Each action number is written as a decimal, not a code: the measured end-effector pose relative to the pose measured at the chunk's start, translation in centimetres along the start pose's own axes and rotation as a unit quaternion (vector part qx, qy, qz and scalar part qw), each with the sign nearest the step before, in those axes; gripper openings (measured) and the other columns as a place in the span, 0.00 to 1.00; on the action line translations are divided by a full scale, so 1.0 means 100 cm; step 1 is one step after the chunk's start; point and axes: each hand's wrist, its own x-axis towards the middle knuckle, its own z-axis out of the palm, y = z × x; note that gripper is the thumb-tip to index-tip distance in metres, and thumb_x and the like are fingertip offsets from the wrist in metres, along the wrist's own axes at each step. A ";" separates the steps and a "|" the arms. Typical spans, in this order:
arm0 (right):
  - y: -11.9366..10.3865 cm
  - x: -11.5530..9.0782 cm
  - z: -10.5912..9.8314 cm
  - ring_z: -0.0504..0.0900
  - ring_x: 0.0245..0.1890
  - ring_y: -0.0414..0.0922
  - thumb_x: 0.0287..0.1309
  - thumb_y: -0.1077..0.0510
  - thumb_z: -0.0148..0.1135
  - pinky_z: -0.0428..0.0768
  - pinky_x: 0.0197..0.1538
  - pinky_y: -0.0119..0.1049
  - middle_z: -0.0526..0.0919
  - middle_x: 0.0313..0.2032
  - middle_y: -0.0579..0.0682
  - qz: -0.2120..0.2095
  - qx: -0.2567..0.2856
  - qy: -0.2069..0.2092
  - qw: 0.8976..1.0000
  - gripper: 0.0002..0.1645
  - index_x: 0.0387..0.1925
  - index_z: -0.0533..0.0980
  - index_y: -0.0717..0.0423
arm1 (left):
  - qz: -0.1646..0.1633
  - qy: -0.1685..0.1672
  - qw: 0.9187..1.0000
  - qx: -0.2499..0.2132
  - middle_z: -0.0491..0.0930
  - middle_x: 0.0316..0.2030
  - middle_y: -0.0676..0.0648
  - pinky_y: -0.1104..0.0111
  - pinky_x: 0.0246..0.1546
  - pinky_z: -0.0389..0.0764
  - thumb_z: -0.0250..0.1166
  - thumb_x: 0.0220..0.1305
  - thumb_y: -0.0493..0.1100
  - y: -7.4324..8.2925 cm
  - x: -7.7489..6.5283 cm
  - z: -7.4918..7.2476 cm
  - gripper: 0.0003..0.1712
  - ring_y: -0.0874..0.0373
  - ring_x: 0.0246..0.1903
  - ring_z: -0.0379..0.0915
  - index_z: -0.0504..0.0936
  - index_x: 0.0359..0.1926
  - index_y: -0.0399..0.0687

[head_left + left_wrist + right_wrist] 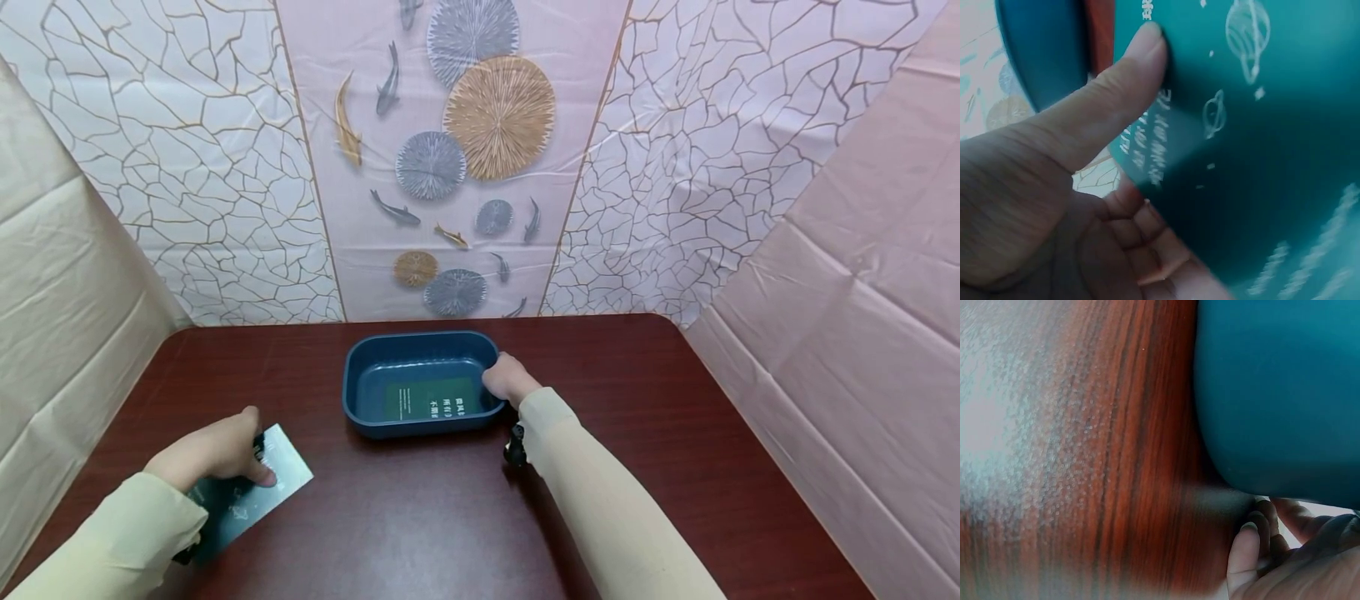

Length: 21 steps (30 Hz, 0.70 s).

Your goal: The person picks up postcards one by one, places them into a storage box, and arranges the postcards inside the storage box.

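Note:
Between thumb and fingers my left hand (217,452) pinches a dark green card (258,500), held tilted over the left front of the table. White planet drawings and lines of writing cover the card (1222,150) in the left wrist view, where my thumb lies flat on its face. A blue rectangular basin (423,429) stands at the back middle of the table. Another green card (420,398) with white lettering lies on its bottom. At the basin's right end my right hand (510,379) grips the rim, with curled fingers (1245,547) against the outer wall in the right wrist view.
The dark red wood-grain table (420,517) has rounded back corners. A patterned cloth (465,250) with fish and round motifs hangs behind it, and plain pale cloth (847,333) slopes down at both sides. Dark straps (516,446) sit at the wrists.

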 end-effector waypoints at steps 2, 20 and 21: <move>0.000 0.000 0.000 0.65 0.61 0.52 0.68 0.63 0.45 0.68 0.61 0.51 0.57 0.71 0.59 0.000 0.001 0.001 1.000 0.36 0.74 0.48 0.65 | 0.003 0.005 1.000 -0.010 0.75 0.32 0.40 0.56 0.35 0.78 0.81 0.38 0.56 0.001 0.002 -0.003 0.50 0.50 0.32 0.72 0.64 0.47 0.23; 0.000 -0.001 -0.001 0.62 0.66 0.54 0.67 0.63 0.45 0.65 0.64 0.52 0.55 0.71 0.61 -0.010 0.002 0.003 1.000 0.37 0.73 0.47 0.66 | 0.059 0.067 0.996 -0.024 0.72 0.31 0.46 0.63 0.27 0.73 0.64 0.61 0.30 0.027 -0.003 -0.019 0.11 0.54 0.29 0.69 0.68 0.39 0.40; 0.001 -0.001 -0.001 0.62 0.66 0.54 0.67 0.63 0.45 0.65 0.64 0.52 0.55 0.71 0.60 -0.010 0.002 0.003 1.000 0.37 0.73 0.47 0.66 | 0.064 0.069 0.995 -0.020 0.72 0.31 0.46 0.63 0.27 0.73 0.62 0.62 0.30 0.029 -0.003 -0.020 0.10 0.54 0.29 0.69 0.69 0.39 0.40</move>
